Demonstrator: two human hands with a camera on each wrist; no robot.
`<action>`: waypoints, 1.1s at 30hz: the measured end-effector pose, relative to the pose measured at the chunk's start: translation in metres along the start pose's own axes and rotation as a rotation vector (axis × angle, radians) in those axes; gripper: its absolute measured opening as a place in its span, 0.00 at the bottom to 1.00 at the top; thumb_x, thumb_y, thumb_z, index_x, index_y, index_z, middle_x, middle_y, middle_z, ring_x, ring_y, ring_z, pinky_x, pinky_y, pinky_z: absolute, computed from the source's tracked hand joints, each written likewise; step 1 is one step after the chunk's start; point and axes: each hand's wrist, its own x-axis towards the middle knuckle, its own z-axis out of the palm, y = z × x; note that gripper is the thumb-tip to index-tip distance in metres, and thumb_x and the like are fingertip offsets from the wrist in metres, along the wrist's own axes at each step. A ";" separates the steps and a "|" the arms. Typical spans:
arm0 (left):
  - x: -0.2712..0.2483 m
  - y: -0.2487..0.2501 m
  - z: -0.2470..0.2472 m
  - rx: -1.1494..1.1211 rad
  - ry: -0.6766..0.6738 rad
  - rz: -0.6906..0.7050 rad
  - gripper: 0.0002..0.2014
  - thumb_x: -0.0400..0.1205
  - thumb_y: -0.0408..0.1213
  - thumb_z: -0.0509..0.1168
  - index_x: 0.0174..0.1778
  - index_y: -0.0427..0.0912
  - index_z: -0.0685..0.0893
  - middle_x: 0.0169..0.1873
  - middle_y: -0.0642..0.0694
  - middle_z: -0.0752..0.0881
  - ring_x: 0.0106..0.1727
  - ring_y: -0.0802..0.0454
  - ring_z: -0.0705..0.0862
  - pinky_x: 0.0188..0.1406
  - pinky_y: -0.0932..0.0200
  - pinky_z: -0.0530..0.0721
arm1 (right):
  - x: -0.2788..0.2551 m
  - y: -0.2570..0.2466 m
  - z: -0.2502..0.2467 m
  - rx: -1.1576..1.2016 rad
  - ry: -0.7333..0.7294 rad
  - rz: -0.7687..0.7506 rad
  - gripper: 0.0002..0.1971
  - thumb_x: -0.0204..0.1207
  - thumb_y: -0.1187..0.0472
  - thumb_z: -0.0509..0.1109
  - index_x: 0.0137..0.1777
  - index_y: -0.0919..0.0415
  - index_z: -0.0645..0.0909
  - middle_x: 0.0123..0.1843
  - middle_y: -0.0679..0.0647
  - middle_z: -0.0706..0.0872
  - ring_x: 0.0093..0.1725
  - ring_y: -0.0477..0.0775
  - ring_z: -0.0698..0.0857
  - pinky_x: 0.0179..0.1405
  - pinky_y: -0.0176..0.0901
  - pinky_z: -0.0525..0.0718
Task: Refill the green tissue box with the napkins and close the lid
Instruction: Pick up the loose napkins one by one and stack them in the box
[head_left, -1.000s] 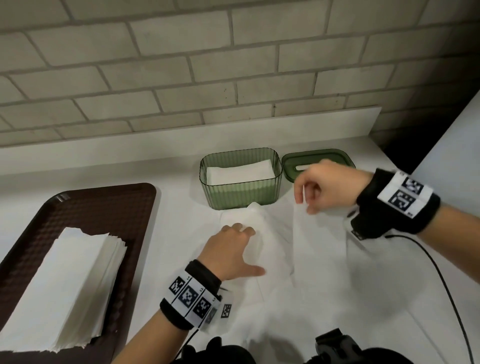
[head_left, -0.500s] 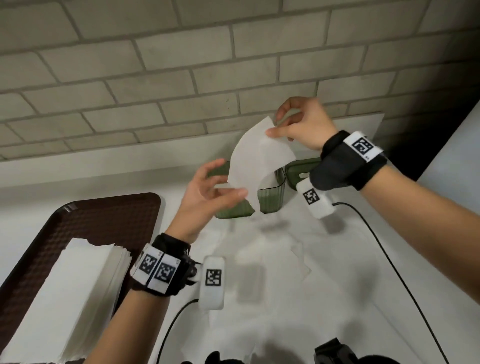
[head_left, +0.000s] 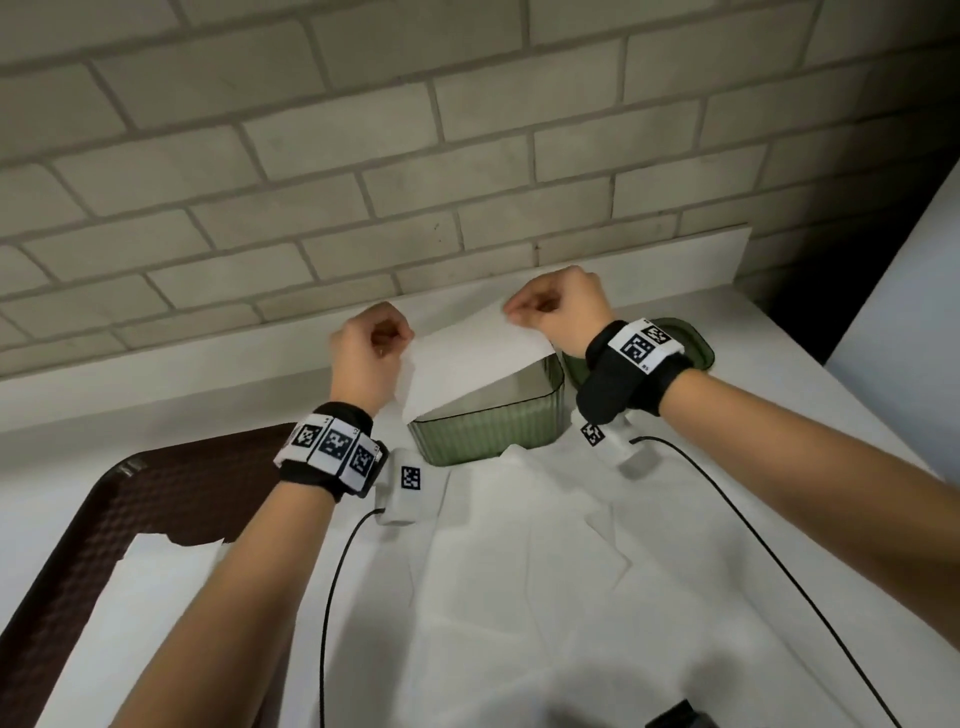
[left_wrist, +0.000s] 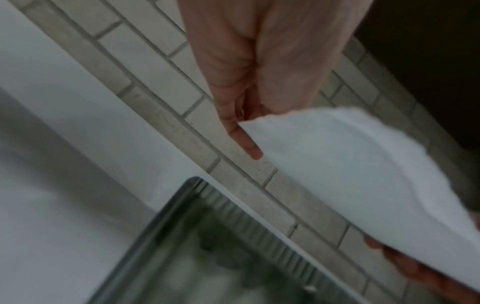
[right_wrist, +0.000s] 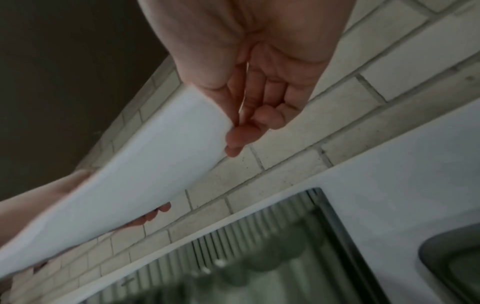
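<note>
A white napkin hangs stretched between both hands above the open green tissue box. My left hand pinches its left corner, and my right hand pinches the right corner. The left wrist view shows the napkin held at the left hand, with the box blurred below. From the right wrist, the napkin runs leftward from the right hand, over the box. The green lid lies right of the box, mostly behind my right wrist.
A brown tray at the left holds a stack of white napkins. Spread white napkins cover the counter in front of the box. Two black cables cross the counter. A brick wall stands close behind.
The hands have spread apart and pulled the napkin flat between them. The left hand, open half a second ago, now pinches a corner. The napkin has come down over the box.
</note>
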 end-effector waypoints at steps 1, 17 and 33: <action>0.001 -0.001 0.002 0.078 -0.037 0.044 0.17 0.74 0.14 0.59 0.33 0.38 0.85 0.37 0.41 0.89 0.43 0.47 0.86 0.48 0.57 0.83 | 0.000 0.002 0.001 -0.027 -0.013 0.001 0.03 0.70 0.60 0.79 0.44 0.55 0.92 0.41 0.53 0.93 0.42 0.49 0.87 0.51 0.35 0.83; -0.003 0.032 0.026 0.693 -0.836 -0.126 0.17 0.80 0.28 0.57 0.55 0.41 0.90 0.64 0.41 0.85 0.65 0.42 0.82 0.63 0.56 0.77 | -0.014 0.010 0.005 -0.851 -0.482 -0.098 0.25 0.74 0.28 0.58 0.47 0.43 0.90 0.52 0.49 0.82 0.59 0.55 0.71 0.61 0.59 0.62; -0.165 0.025 0.021 0.454 -0.688 0.026 0.19 0.80 0.47 0.66 0.66 0.47 0.80 0.61 0.51 0.80 0.62 0.53 0.82 0.63 0.56 0.79 | -0.149 0.066 -0.050 -0.572 -0.741 0.151 0.36 0.58 0.45 0.84 0.67 0.49 0.78 0.60 0.41 0.76 0.58 0.43 0.76 0.59 0.36 0.76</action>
